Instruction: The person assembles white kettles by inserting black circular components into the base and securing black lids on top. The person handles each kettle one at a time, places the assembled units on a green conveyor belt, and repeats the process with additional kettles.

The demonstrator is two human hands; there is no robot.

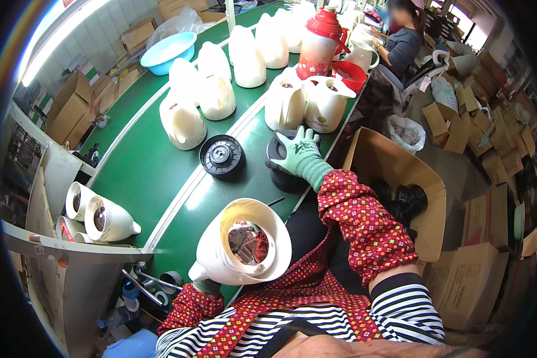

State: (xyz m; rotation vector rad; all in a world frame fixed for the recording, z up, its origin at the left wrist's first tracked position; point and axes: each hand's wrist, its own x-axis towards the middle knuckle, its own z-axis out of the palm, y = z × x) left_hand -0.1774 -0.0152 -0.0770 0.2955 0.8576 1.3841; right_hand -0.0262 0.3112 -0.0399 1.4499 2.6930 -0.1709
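Note:
Over my lap a cream-white vacuum jug body [213, 255] lies tilted, its wide open end turned up, with a shiny mirrored liner [248, 243] inside. My left hand [207, 287], gloved, holds it from below at the spout side; most of its fingers are hidden by the jug. My right hand [301, 150], in a pale green glove, reaches forward with thumb and fingers round the top of a stack of black round plastic bases [285, 178]. Left of that stack, a single black round base [222, 156] sits on the green bench.
Several white jugs [249, 59] stand along the green bench [179, 179], beside a red flowered flask [320, 48]. At the left edge lie more jug bodies [104, 221]. A cardboard box [426, 173] with black parts stands at my right. Farther off sits another person [403, 42].

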